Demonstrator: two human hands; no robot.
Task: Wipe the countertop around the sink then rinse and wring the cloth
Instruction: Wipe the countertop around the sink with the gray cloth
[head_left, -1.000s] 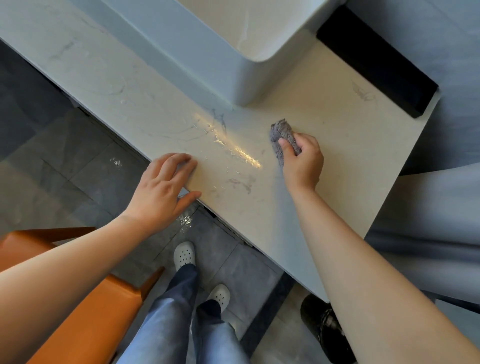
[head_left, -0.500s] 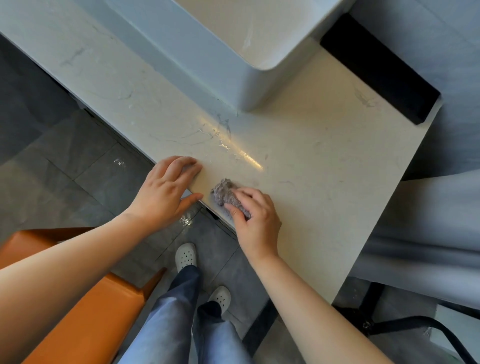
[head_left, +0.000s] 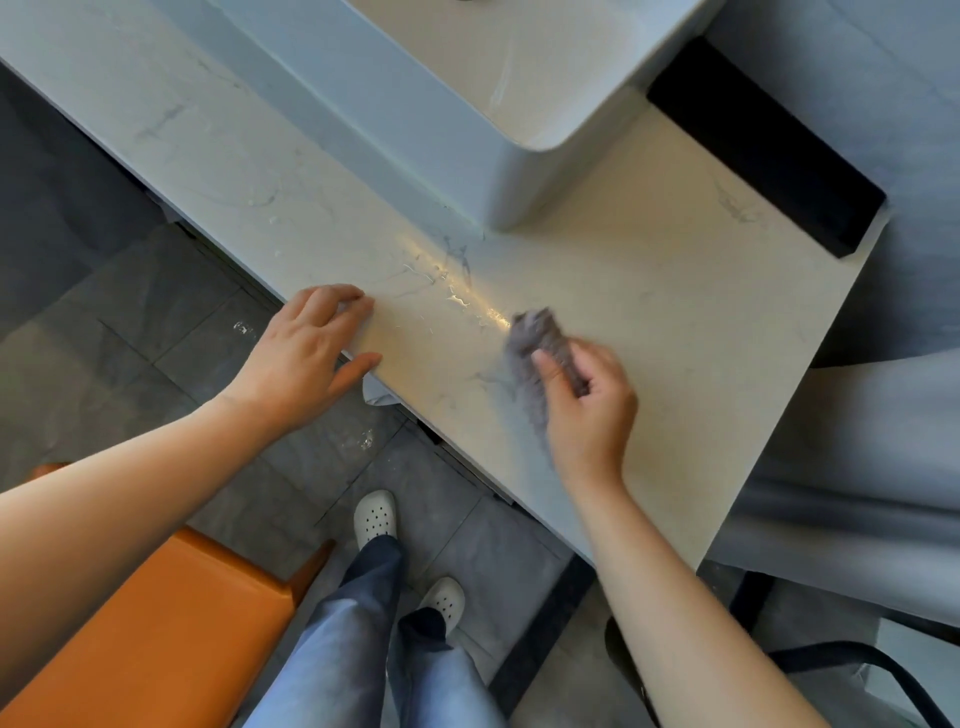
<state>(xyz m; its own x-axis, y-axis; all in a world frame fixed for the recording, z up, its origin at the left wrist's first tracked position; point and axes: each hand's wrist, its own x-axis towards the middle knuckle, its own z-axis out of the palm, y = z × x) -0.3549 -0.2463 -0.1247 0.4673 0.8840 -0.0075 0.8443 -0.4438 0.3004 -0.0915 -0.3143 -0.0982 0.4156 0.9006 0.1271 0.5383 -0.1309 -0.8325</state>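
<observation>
My right hand (head_left: 587, 410) pinches bunched cloth (head_left: 535, 343) before the sink (head_left: 467, 130); soft, limp: I'd grip mid-wad. Left hand (head_left: 306, 358) flat, fingers relaxed, holding nothing.

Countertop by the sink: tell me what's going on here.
Someone is wiping the countertop with a grey cloth gripped in the right hand, just in front of the sink at its near corner. The left hand rests open on the counter's front edge. Wet streaks glint beside the cloth. Rinsing and wringing are not yet done.
</observation>
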